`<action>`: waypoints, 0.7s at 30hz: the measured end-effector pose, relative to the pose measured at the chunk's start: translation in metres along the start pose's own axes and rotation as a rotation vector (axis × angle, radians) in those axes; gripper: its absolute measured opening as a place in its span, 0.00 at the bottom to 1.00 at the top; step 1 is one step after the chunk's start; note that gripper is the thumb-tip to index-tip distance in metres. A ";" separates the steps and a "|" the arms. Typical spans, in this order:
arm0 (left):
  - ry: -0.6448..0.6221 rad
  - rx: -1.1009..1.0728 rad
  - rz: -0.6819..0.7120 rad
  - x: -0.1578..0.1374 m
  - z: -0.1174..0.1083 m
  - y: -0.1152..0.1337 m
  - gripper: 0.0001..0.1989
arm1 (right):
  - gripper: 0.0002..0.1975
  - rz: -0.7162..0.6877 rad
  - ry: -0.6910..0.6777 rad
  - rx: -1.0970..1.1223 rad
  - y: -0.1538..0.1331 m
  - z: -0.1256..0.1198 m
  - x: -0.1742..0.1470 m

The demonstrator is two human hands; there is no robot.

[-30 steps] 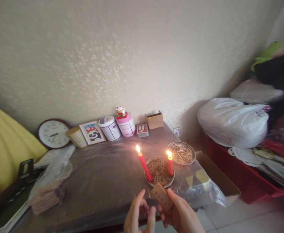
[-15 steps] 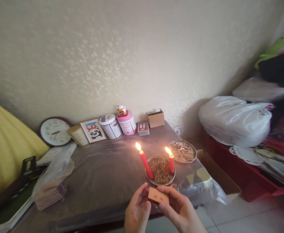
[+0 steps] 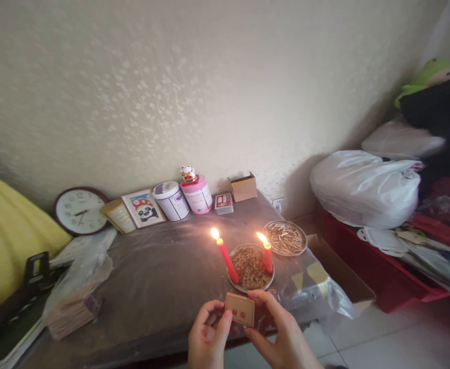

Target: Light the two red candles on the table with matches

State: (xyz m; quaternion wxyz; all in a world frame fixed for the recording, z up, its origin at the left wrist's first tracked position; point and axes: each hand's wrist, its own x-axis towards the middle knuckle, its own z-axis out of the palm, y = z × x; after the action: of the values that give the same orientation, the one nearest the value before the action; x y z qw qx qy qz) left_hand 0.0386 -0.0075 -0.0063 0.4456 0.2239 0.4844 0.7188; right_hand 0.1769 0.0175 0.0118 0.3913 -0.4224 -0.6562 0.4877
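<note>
The left hand [image 3: 206, 335] and the right hand [image 3: 286, 333] are positioned at the front edge of the table [image 3: 159, 292]. A small box [image 3: 240, 308], tan with red marks on its face, is located between them, in front of the near dish [image 3: 270, 281]. The fingers of the left hand are curled narrow; the thumb bears on the lower left corner of the box. The right hand spans the opposite end of the box, index finger at the upper corner and thumb at the lower edge. The fingers of both hands are set about the box, one hand at each end.

The near dish contains a brown granular fill and two lit red candles. The left candle [image 3: 228, 262] leans to the left; the right candle [image 3: 267, 260] is shorter and stands closer to upright. The far dish [image 3: 286, 254], just beside the near dish, holds loose sticks.

Along the wall stand a round clock [image 3: 88, 205], a picture frame [image 3: 144, 208], a white tin [image 3: 171, 201], a pink tin [image 3: 196, 195] with a cat figure [image 3: 188, 173] on its lid, and an open cardboard box [image 3: 244, 188].
</note>
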 end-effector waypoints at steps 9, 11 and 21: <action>-0.005 0.085 -0.007 0.000 -0.001 -0.001 0.17 | 0.20 -0.027 0.007 -0.046 0.001 -0.001 0.001; 0.001 0.119 0.008 0.000 -0.001 0.001 0.16 | 0.21 -0.027 -0.006 -0.062 0.002 -0.002 0.001; 0.018 0.200 0.092 -0.002 0.003 0.006 0.15 | 0.21 -0.023 -0.004 -0.069 0.005 -0.001 0.001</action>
State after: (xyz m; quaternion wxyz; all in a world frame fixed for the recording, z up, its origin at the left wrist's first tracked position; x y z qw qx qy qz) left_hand 0.0392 -0.0084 0.0008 0.3834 0.2828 0.5468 0.6885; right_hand 0.1787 0.0198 0.0075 0.3808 -0.4270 -0.6784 0.4609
